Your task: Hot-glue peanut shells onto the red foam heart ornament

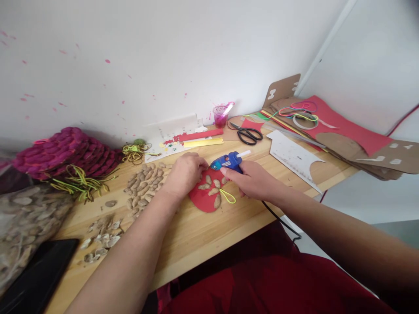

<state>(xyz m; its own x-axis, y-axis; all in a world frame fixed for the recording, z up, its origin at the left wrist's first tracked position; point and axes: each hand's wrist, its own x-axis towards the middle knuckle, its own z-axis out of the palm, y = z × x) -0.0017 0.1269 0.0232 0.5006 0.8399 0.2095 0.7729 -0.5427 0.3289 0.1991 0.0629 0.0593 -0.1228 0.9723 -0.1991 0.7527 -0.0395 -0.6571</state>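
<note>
My right hand [253,179] is closed around a blue hot glue gun [232,162], with a white glue stick poking out of its back end. The gun's nozzle points left, toward the fingertips of my left hand [187,172]. Those fingers are pinched together over the far left edge of a red disc [199,198]; what they hold, if anything, is hidden. Several unshelled peanuts [214,191] lie on the disc in a loose ring. A yellow cord loop [230,197] sticks out among them toward the right.
Loose peanuts [142,187] spread left of my left hand, with broken shells [104,240] nearer me. A peanut bag [26,226] and black phone-like slab [42,270] are far left. Scissors [248,134], a pink-stained cup [221,117] and cardboard [389,158] lie behind and right.
</note>
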